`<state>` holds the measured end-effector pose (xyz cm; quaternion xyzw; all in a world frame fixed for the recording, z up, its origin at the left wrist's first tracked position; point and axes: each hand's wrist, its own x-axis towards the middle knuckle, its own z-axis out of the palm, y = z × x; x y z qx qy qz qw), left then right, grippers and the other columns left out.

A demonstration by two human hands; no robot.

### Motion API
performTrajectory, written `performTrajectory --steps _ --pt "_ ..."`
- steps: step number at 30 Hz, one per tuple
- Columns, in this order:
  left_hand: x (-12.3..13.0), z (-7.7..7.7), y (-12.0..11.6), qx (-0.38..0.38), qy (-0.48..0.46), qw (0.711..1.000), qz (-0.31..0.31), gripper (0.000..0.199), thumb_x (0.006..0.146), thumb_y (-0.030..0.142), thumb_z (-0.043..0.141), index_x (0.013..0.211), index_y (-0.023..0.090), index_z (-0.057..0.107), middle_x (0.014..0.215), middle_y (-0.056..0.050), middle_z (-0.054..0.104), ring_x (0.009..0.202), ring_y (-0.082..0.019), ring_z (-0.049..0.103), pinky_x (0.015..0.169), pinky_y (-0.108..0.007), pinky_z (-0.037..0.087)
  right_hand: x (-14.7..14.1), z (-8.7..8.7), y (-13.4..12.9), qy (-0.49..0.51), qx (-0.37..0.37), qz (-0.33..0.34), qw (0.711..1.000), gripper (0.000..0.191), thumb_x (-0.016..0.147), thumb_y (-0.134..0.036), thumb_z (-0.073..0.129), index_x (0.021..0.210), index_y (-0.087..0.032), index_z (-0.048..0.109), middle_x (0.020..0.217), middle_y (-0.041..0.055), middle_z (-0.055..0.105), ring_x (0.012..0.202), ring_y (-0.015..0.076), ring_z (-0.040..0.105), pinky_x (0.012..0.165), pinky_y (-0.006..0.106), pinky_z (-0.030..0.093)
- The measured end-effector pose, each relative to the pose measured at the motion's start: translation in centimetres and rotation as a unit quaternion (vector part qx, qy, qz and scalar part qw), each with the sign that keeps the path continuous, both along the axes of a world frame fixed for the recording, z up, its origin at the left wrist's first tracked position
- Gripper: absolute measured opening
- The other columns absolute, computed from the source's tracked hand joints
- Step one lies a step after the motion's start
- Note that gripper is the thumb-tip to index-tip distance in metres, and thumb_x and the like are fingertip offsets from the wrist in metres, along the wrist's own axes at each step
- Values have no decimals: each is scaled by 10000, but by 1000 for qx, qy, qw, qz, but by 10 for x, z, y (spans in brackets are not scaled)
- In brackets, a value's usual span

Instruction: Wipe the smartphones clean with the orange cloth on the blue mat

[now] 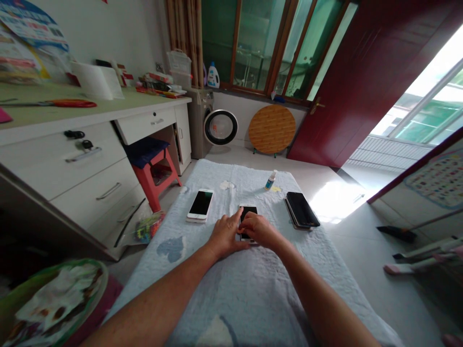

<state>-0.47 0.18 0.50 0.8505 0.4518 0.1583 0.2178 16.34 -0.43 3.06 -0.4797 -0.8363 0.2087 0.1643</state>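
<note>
A white-framed smartphone [249, 210] with a dark screen lies flat on the cloth-covered table, partly hidden by both hands. My left hand [227, 234] grips it along its left edge, thumb near the bottom end and fingers at the upper left. Over the screen, my right hand [257, 228] is closed with bent fingers pressed together; whatever they pinch, if anything, is hidden. To the left lies a stack of white phones [201, 204], the top one with its screen up. A stack of black phones [302, 210] lies to the right. Beyond stands a small spray bottle [270, 180] with a blue label.
A light blue patterned cloth [275, 274] covers the table. Left are a white desk [152, 112] with drawers, a red stool [156, 173] and a waste bin [104, 279]. A washing machine [198, 120] with its door open and a round wooden tabletop [272, 129] stand behind.
</note>
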Motion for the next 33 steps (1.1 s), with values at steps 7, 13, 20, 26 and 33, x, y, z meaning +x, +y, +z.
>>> performTrajectory --steps 7,13,20,26,33 --pt "0 -5 6 15 19 999 -25 843 615 571 753 1337 223 493 1479 -76 404 1195 -317 490 993 -418 384 7 11 -25 5 -39 10 999 164 814 -133 606 858 -211 744 854 13 620 815 119 572 719 201 403" --pt "0 -4 7 -3 31 999 -35 897 610 650 721 1358 220 478 1490 -86 385 1234 -337 463 1006 -430 372 25 21 -34 -7 -63 -3 998 195 813 -97 586 865 -191 749 821 31 611 759 118 566 709 211 410" --pt "-2 5 6 -19 45 998 -49 898 632 600 723 1382 190 448 1512 -88 346 1248 -344 446 1020 -436 364 24 19 -32 -19 -63 -26 997 205 798 -85 571 849 -186 741 842 33 611 758 117 563 719 215 405" --pt "-2 5 5 -8 41 998 -46 834 642 506 736 1363 181 472 1488 -86 389 1222 -322 473 1013 -404 380 -2 8 -24 -14 -34 -24 999 172 772 -73 576 745 -180 708 835 14 595 780 114 547 726 214 384" --pt "-3 6 5 -8 43 998 -51 830 659 535 719 1370 188 465 1499 -83 371 1229 -325 465 1014 -404 377 2 6 -27 -10 -33 -26 999 175 791 -91 583 811 -192 723 870 13 588 759 103 547 715 212 390"
